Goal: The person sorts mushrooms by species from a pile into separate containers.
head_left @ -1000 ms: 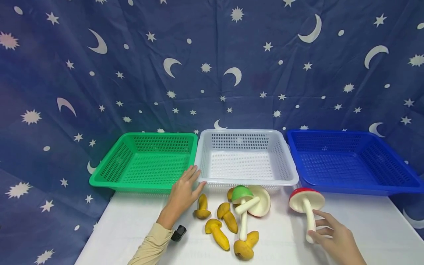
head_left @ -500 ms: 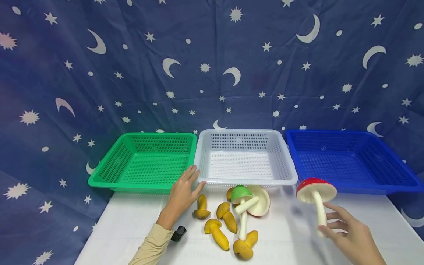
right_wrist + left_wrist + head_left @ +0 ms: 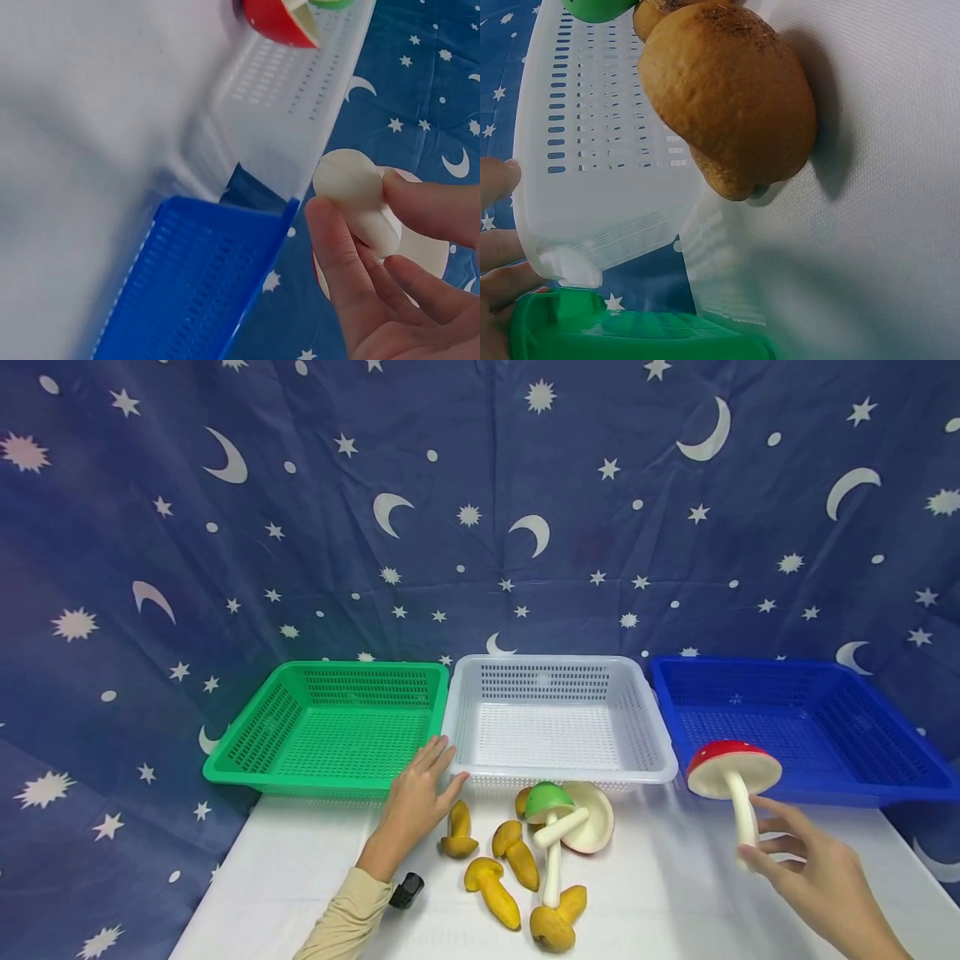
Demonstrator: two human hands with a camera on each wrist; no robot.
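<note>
A navy curtain [image 3: 465, 543] printed with white moons and stars fills the background, and before it stands a table with a white cloth [image 3: 637, 910]. On it are three perforated plastic baskets: the blue basket [image 3: 735, 727] at 3 o'clock from the white basket [image 3: 547, 735], the green basket [image 3: 352, 739] at 9 o'clock. The right hand [image 3: 821, 864] pinches with thumb and fingers the lower stem of a red-capped toy mushroom [image 3: 741, 768], which is raised at the near rim of the blue basket, its cap toward 11 o'clock. The left hand [image 3: 416, 802] holds nothing, its fingers extended at the corner where the green and white baskets meet; I cannot tell if it touches them. At 6 o'clock from the white basket, a second red-capped mushroom [image 3: 596, 822] lies with its stem across a green-capped mushroom [image 3: 549, 802]. Brown-yellow mushrooms [image 3: 493, 893] lie around these, mostly toward 7 o'clock. The smallest thing is a black wrist camera [image 3: 407, 890], beside the beige sleeve [image 3: 348, 914].
</note>
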